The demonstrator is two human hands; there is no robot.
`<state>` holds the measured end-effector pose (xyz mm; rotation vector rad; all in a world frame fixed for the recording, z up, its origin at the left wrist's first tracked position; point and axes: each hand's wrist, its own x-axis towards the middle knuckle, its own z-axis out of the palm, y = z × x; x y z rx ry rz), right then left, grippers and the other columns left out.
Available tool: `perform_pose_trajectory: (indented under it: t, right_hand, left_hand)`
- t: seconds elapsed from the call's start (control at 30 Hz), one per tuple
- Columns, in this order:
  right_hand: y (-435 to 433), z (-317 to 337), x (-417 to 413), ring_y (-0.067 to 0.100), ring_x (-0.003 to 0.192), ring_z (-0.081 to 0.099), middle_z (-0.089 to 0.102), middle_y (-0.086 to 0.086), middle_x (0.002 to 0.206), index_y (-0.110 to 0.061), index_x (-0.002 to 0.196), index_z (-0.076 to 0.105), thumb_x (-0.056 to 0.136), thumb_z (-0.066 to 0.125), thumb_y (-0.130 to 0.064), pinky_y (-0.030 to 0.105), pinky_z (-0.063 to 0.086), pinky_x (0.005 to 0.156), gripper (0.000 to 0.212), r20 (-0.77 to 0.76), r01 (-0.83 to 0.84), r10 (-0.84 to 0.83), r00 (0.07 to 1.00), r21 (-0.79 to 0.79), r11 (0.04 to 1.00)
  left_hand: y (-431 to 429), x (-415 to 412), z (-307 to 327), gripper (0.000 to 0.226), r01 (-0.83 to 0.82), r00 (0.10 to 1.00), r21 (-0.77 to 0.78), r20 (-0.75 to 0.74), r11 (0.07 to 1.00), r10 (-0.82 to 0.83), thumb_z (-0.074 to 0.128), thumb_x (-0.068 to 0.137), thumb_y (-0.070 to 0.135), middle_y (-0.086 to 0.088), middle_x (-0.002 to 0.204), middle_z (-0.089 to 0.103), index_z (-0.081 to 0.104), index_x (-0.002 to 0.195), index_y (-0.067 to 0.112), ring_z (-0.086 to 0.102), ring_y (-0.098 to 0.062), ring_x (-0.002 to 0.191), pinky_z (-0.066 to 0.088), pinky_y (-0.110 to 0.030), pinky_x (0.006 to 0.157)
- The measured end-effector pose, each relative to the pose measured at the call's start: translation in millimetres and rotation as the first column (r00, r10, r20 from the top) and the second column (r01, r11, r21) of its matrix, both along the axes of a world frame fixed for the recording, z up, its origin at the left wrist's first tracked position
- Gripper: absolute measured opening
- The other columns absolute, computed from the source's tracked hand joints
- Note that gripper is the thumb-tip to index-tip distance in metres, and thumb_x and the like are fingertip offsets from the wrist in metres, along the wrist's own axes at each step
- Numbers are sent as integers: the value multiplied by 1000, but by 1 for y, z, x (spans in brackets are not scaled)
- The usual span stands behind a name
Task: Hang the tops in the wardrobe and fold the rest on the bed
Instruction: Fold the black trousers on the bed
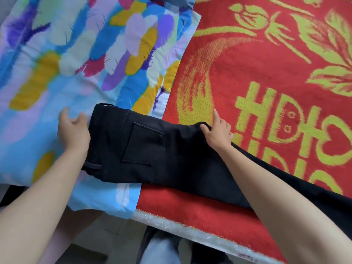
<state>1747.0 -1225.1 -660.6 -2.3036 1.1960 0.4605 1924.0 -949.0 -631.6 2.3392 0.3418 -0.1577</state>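
A pair of black denim trousers (152, 149) lies flat across the bed, back side up, with one square patch pocket (144, 145) showing. The waistband end rests on a quilt printed with blue, yellow and purple feathers (76, 54). The legs run off to the right over a red terry blanket with yellow-green flowers and lettering (266, 73).

The left hand (73, 130) sits at the waistband edge, its palm over the hem of the cloth. Its fingers (65, 113) are loosely curved and parted, raised a little above the quilt, and nothing is pinched between them and the thumb. Whether the palm actually presses the waistband cannot be told.

The right hand (218, 132) lies palm-down on the far edge of the trousers, where the seat narrows into the leg. Its fingers (216, 115) are straight and spread; the forefinger reaches past the black cloth onto the red blanket, and the others rest on the denim without gripping it.

The pale edge of the bed (181, 227) runs below both forearms.
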Motion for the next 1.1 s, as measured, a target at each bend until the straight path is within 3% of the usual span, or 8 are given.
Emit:
perform_pose_trajectory:
  t: [0.13, 0.2, 0.27, 0.43, 0.57, 0.7, 0.9, 1.1]
  right_hand:
    - [28, -2, -19, 33, 141, 20, 27, 18, 151, -19, 146, 28, 95, 40, -33, 52, 26, 109, 54, -11, -338, 347, 938, -261, 904]
    - [47, -10, -37, 35, 128, 41, 50, 21, 135, -18, 130, 49, 84, 44, -26, 50, 42, 97, 47, 72, -484, 554, 830, -401, 778]
    - [58, -23, -58, 36, 119, 52, 58, 20, 127, -22, 119, 61, 75, 60, -30, 49, 49, 90, 46, -4, -626, 663, 749, -333, 705]
    - [33, -34, -112, 46, 116, 53, 53, 21, 132, -29, 124, 60, 65, 80, -44, 56, 48, 83, 64, -274, -533, 486, 830, -135, 835]
    - [-6, -26, -175, 33, 144, 5, 5, 11, 158, -34, 149, 14, 98, 35, -43, 52, 16, 111, 56, -354, -413, 359, 863, -88, 906]
    - [-37, -17, -240, 28, 145, 5, 3, 6, 158, -37, 148, 9, 99, 27, -46, 47, 16, 112, 53, -440, -201, 146, 886, -80, 976]
    - [-78, -10, -331, 27, 144, 11, 3, 1, 158, -38, 149, 6, 99, 27, -46, 43, 22, 111, 55, -470, 39, -56, 881, -46, 998]
    - [-112, -11, -398, 26, 144, 9, 5, 4, 158, -36, 149, 10, 99, 28, -45, 45, 17, 112, 53, -443, 98, -109, 890, -49, 994]
  left_hand:
    - [1, -31, 9, 58, 333, 803, 507, 290, 795, -521, 49, 91, 27, -28, 145, 30, 30, 142, 7, 27, -45, 131, 26, -54, 101]
    - [0, -52, -3, 56, 517, 472, 721, 209, 462, -856, 43, 89, 34, -28, 145, 29, 33, 141, 14, 16, -40, 139, 16, -51, 110]
    - [2, -56, -22, 62, 615, 380, 749, -7, 247, -925, 47, 86, 43, -24, 147, 28, 32, 142, 23, 6, -35, 143, -1, -47, 114]
    - [-2, -40, -25, 72, 719, 557, 672, -407, 176, -724, 33, 88, 65, -6, 158, -13, -13, 139, 44, -12, -37, 141, 2, -54, 110]
    - [-25, -61, -14, 69, 704, 605, 688, -448, 179, -658, 38, 91, 56, -11, 157, -13, 5, 149, 37, -13, -42, 139, -1, -54, 110]
    - [-55, -92, -9, 69, 669, 651, 702, -397, 242, -647, 58, 86, 35, -24, 155, 6, 31, 145, 8, -2, -39, 142, 4, -58, 109]
    - [-99, -183, -33, 78, 789, 395, 607, -378, 98, -837, 91, 42, 13, -38, 128, 47, 64, 114, -1, 38, -48, 121, 34, -70, 88]
    - [-158, -269, -45, 77, 836, 145, 522, -509, -170, -849, 93, 36, 21, -33, 121, 55, 70, 108, 5, 53, -48, 111, 45, -65, 79]
